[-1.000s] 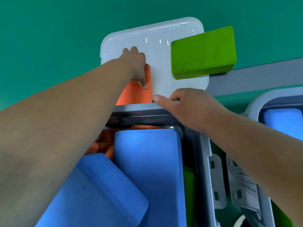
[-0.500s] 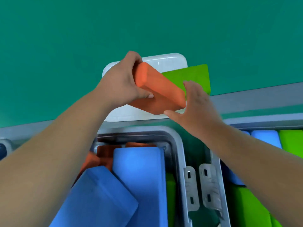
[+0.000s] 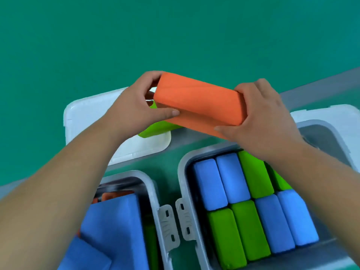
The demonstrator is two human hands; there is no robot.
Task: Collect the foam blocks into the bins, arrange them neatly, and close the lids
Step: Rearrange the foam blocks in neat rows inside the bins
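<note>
A grey plastic bin on the right [image 3: 183, 182] holds packed blue foam blocks [image 3: 210, 184] and green foam blocks [image 3: 253, 176]. Above its far rim, a smooth orange rectangular foam block [image 3: 198, 102] hangs tilted. The left hand [image 3: 132, 112] and right hand [image 3: 261, 117] grip its ends, fingers curled round it.

in the right bin [image 3: 183, 172] we see blue and green blocks [image 3: 239, 211] packed wall to wall across the near and middle part. the one bare patch is the grey bin floor [image 3: 323, 139] at its far right end. the left bin [image 3: 150, 184] is heaped with tilted blue blocks [image 3: 116, 221]. two latches [image 3: 169, 225] jut into the narrow lane between the bins. the orange block [image 3: 198, 102], gripped by the left hand [image 3: 132, 114] and right hand [image 3: 261, 117], spans the air above the far rims. beyond, the green surface [image 3: 175, 36] lies open, except for the white lid [image 3: 87, 117], which carries a green block [image 3: 155, 129].
</note>
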